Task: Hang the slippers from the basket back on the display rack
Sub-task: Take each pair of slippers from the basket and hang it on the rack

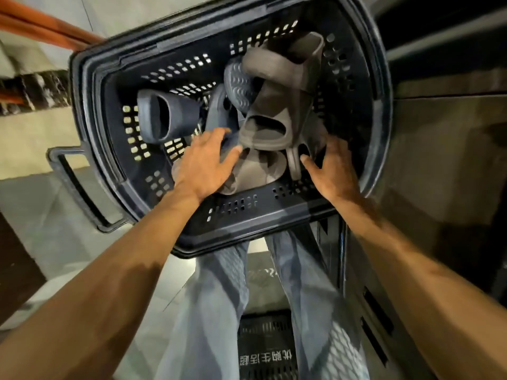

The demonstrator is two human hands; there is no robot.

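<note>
Both hands reach into the basket (87, 86) of slippers — the left hand (205, 165), fingers spread, rests on a navy slipper (216, 116); the right hand (333, 168) touches a brown slipper (294, 168) — I cannot tell whether it grips.

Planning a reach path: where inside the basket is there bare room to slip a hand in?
Bare: near-left corner of the basket, between the blue slipper, the left hand and the near wall. Also a strip along the far wall above that slipper. Crowded: centre to right, taupe slippers piled, right hand against them.
</note>
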